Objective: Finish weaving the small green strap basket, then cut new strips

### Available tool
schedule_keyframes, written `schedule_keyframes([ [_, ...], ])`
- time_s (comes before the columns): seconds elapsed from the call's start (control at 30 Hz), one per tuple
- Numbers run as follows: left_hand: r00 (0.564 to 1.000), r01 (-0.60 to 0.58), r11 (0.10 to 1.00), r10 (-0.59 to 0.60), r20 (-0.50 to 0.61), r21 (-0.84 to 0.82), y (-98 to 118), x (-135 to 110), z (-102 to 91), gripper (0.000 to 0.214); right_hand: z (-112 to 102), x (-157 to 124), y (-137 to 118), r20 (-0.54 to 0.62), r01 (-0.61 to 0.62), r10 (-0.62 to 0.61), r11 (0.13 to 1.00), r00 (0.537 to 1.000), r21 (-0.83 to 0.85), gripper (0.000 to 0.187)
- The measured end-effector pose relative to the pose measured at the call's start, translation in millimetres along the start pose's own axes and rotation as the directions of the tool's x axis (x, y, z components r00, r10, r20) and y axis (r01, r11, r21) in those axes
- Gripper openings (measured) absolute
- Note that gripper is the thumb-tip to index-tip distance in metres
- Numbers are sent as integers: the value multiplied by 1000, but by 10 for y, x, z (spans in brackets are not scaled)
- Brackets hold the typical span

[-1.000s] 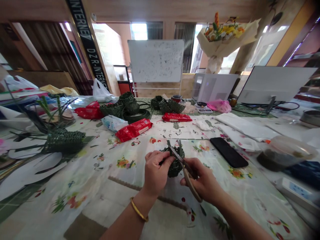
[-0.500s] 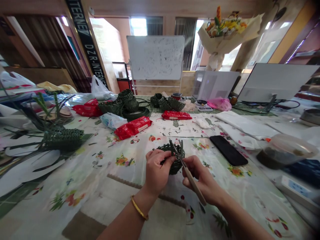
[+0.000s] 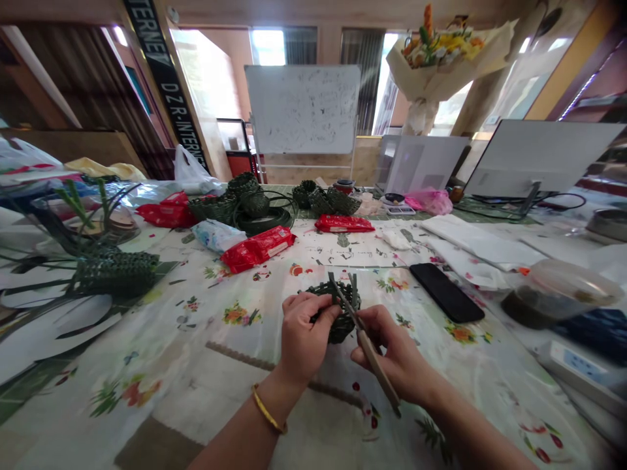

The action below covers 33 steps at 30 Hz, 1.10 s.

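Watching from my remote desk, I see the left hand (image 3: 309,336) clamped around a small woven basket (image 3: 341,323), while the right hand (image 3: 389,346) closes on the handles of a pair of scissors (image 3: 375,372). The two hands stand close together, with the basket between them, low over the floral-covered worktop (image 3: 196,385); I cannot tell whether it touches the cloth. The scissor blades (image 3: 339,290) reach the basket's rim among upright green strip ends, though I cannot tell whether they grip one. From here, the basket's sides look woven, but the loose ends leave its rim looking unfinished. Beyond it lie more woven baskets (image 3: 321,201) and a coil of green strip (image 3: 259,223). To the left, a woven piece (image 3: 116,274) trails long loose strips. A phone (image 3: 445,292) lies to the right.
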<state>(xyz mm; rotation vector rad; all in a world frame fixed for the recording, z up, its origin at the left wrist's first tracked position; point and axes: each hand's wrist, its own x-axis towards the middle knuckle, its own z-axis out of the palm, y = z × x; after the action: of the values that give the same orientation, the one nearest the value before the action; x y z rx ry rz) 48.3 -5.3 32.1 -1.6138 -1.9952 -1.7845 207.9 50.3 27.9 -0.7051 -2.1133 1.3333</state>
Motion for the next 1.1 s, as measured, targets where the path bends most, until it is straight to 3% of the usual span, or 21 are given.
schedule_keyframes([
  [0.2,999,-32,999,32,-8,3,7,-7,5,8,38,1,7,-61,4,-7,999,998,-47,20],
  [0.77,998,-67,998,66,5,19,64,-33,-6,8,102,-63,27,-100,-9,0,996,995,-85,17],
  [0.97,961,-263,948,274,-39,181,68,62,-108,9,50,-9,25,-168,-34,27,999,985,-40,21],
  [1.1,888,-413,837,457,-44,360,3,186,-229,8,-246,78,5,-223,-186,207,976,952,113,36],
])
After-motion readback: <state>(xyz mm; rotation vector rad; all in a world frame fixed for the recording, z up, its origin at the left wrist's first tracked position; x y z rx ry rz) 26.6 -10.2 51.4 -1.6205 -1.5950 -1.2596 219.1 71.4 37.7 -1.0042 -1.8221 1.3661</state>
